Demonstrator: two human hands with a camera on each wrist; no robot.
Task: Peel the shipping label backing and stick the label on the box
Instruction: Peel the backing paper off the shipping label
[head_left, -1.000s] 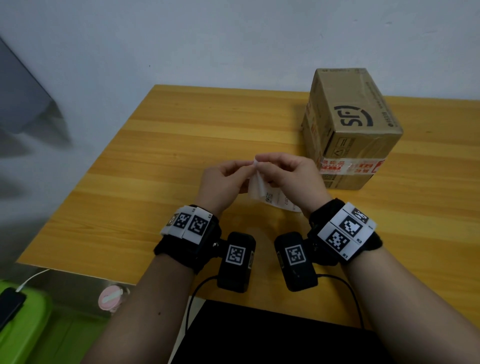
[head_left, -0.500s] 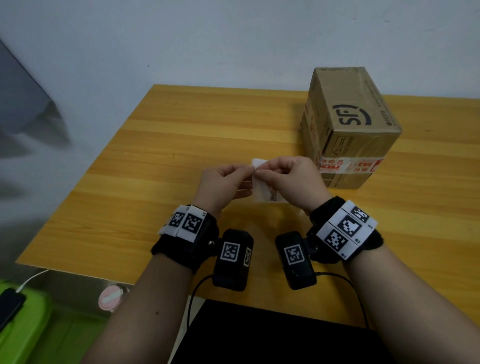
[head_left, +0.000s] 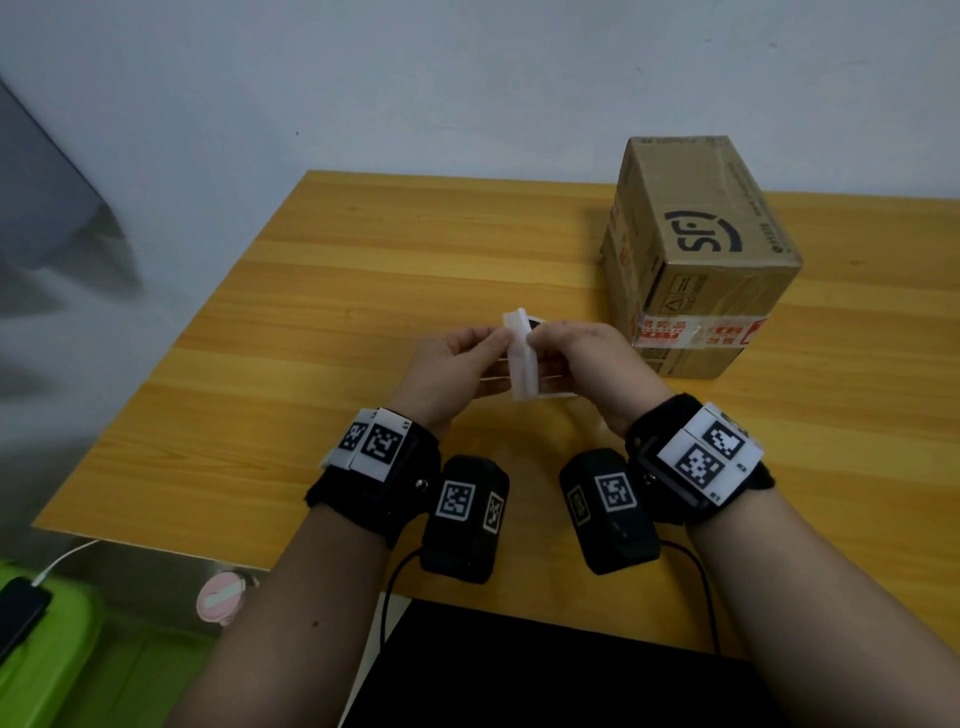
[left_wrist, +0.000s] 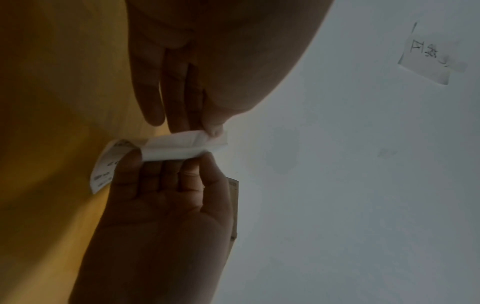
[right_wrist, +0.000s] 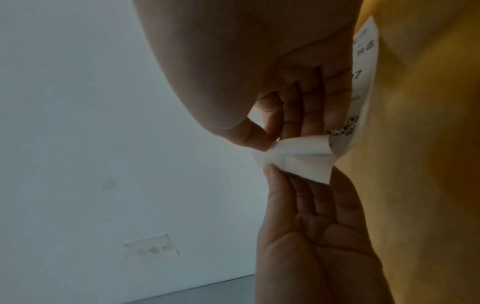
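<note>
I hold a small shipping label (head_left: 521, 364) just above the wooden table (head_left: 363, 291), between both hands. My left hand (head_left: 500, 340) pinches its white backing flap (left_wrist: 176, 148) between thumb and fingers (left_wrist: 179, 115). My right hand (head_left: 537, 339) pinches the same top edge, and the printed side (right_wrist: 361, 82) runs behind its fingers (right_wrist: 306, 107). The white flap (right_wrist: 293, 159) is folded away from the printed sheet (left_wrist: 105, 166). The brown carton (head_left: 696, 249) with a black logo and red-printed tape stands on the table, right of and beyond my right hand.
A green bin (head_left: 57, 654) with a dark phone (head_left: 18, 613) on a white cable sits below the table's left corner, beside a pink round object (head_left: 223, 597). A black surface (head_left: 545, 670) lies at the near edge. A taped paper note (left_wrist: 428, 55) hangs on the white wall.
The label, which hung down under my right hand, has been turned up between both hands, and a white flap now shows along it. Both hands have moved slightly away from me.
</note>
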